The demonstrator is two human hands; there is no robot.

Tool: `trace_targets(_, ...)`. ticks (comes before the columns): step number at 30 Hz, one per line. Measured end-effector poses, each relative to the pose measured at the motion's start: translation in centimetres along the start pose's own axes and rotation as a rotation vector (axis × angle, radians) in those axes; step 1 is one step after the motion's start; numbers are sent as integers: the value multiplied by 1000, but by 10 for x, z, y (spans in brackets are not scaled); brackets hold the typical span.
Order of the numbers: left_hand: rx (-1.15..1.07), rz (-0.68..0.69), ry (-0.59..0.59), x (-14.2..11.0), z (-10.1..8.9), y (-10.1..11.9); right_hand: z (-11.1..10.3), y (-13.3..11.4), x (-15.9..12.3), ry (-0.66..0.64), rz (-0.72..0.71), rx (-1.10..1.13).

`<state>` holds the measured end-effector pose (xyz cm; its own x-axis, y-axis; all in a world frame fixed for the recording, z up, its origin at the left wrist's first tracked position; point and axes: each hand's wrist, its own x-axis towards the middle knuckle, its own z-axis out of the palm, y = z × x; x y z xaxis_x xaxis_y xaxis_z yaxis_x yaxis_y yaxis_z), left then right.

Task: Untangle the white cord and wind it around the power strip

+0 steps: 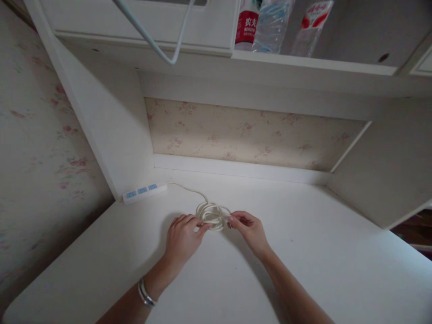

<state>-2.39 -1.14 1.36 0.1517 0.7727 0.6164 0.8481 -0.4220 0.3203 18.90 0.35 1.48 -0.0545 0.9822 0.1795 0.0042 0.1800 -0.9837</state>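
Observation:
A white power cord (pixel 209 206) lies coiled in several loops on the white desk, and its far end runs to a white power strip (pixel 144 193) with blue socket faces. My left hand (pixel 185 234) is closed on the left side of the coil, thumb and fingers pinching the loops. On the coil's right side, my right hand (pixel 248 228) pinches the cord's end near the plug (pixel 229 225), which shows only as a small piece below the fingertips. The fingers partly cover the loops.
The white desk (pixel 303 252) spreads around the hands, with a side panel (pixel 111 121) at left and another at right. Overhead, a shelf (pixel 313 63) carries plastic bottles (pixel 272 27). A pale cable loop (pixel 172 56) hangs down in front of the cabinet.

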Motion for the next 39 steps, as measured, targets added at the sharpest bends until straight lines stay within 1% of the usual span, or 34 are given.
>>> trace_targets(3,-62,-30,-10,0,1,0,3,4,0,48,8,27)
trace_targets(10,-217,-87,-96,-3,9,-1,6,9,-2,65,1,26)
trace_targets(15,-392,-51,-127,-2,18,-8,6,12,-4,78,-6,-29)
trace_targets(18,-493,-41,-164,-1,19,-8,6,13,-5,84,-10,-49)
trace_targets(21,-551,-70,-211,0,18,-6,8,12,-7,64,-15,-31)
trace_targets(24,-580,-89,-217,2,15,-2,11,7,-8,35,-5,-4)
trace_targets(28,-634,-74,-240,4,11,4,13,-1,-10,-11,-10,4)
trace_targets(31,-678,-68,-280,4,11,6,12,-3,-9,-18,-18,15)
trace_targets(33,-705,-130,-357,3,12,5,11,-3,-9,-11,-11,23)
trace_targets(35,-735,-242,-433,2,13,4,11,-1,-8,22,-12,52)
trace_targets(37,-765,-343,-451,3,13,4,11,2,-7,55,-39,119)
trace_targets(39,-802,-399,-438,4,13,5,12,3,-7,64,-74,188)
